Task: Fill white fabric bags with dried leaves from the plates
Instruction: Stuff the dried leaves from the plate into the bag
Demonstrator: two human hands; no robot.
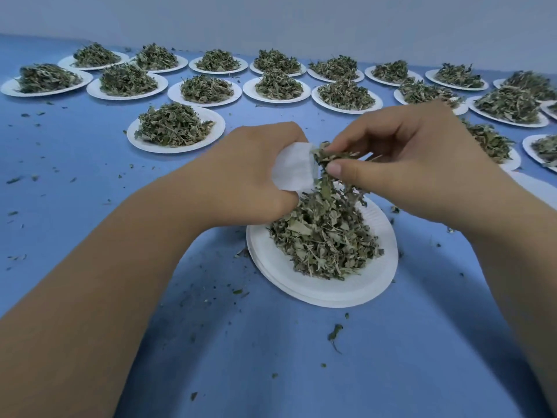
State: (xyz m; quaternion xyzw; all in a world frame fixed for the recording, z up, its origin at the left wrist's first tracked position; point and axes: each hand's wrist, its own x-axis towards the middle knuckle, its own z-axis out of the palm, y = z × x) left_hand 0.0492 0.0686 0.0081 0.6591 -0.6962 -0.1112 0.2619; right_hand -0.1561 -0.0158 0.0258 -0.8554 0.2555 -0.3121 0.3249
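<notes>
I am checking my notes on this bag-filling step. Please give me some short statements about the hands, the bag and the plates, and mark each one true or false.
1. The left hand holds the white fabric bag. True.
2. The right hand holds nothing. False: it pinches dried leaves at the bag's mouth.
3. The nearest plate is bare. False: a heap of leaves lies on it.
4. Leaf crumbs lie scattered on the blue table. True.

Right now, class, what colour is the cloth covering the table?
Blue, flecked with leaf crumbs, seen in the head view: table cloth.
</notes>
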